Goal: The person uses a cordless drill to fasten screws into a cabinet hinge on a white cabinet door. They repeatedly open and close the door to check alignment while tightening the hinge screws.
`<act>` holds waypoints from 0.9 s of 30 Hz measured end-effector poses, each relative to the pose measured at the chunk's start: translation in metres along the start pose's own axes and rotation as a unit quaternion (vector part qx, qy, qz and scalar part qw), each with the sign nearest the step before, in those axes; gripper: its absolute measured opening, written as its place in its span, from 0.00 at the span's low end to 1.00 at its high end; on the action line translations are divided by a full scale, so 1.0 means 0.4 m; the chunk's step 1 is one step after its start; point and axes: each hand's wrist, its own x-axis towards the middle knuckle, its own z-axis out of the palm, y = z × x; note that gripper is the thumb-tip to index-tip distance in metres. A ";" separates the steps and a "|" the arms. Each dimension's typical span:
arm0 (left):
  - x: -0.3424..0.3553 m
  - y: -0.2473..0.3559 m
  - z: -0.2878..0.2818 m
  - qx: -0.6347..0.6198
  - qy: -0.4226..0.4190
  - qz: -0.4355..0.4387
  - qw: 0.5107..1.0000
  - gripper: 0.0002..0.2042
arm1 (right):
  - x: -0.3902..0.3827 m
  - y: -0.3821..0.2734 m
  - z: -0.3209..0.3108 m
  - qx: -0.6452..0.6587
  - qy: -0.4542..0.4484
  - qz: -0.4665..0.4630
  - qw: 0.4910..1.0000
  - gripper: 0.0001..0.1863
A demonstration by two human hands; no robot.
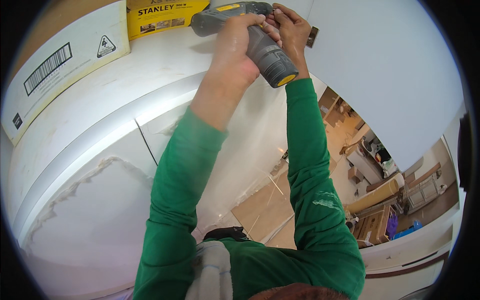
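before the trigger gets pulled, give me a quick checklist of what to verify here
1. Grip on the drill: the left hand wraps the grey handle; ok.
2. Front end steadied: the right hand has its fingers at the chuck; ok for aiming, not ok if they touch turning parts.
3. Bit seated in the screw: hidden by the fingers; cannot tell.
4. Target: the metal hinge plate on the white panel sits just beyond the right hand; ok.
5. Yellow box stands apart from the drill; ok.

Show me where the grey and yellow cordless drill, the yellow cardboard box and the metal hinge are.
grey and yellow cordless drill (pixel 267 55), head view, on its handle.
yellow cardboard box (pixel 162 17), head view, on its front face.
metal hinge (pixel 313 36), head view, on its plate.
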 end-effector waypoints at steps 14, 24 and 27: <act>-0.299 -0.070 0.020 0.130 -0.002 -0.075 0.989 0.11 | -0.394 -0.118 -0.227 0.124 0.108 0.008 0.986 0.12; -0.519 -0.227 -0.133 0.208 0.035 -0.078 0.974 0.10 | -0.569 -0.100 -0.345 0.211 0.049 0.110 0.970 0.14; -0.574 -0.235 -0.191 0.216 0.059 -0.077 0.972 0.08 | -0.601 -0.083 -0.345 0.073 0.039 0.094 0.992 0.13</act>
